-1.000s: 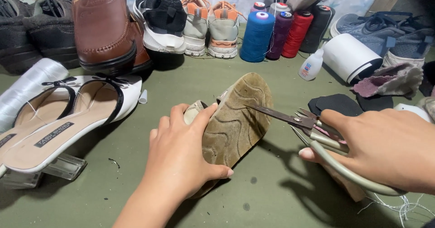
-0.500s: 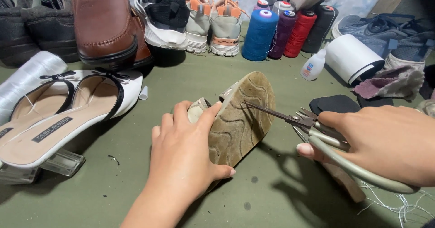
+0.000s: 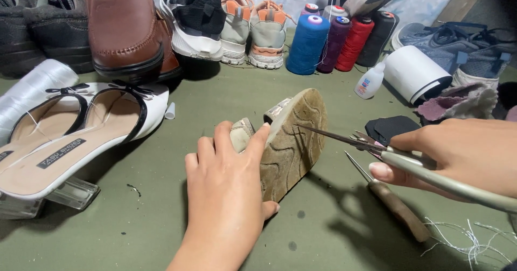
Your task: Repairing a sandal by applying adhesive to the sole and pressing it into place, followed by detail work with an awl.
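Left hand (image 3: 226, 195) reaches in from the bottom edge, palm down, fingers together and stretched forward, thumb curled round to the right in a steadying grip. Right hand (image 3: 458, 155) comes in from the right edge, back of the hand up, fingers closed tight, thumb pressed along underneath.
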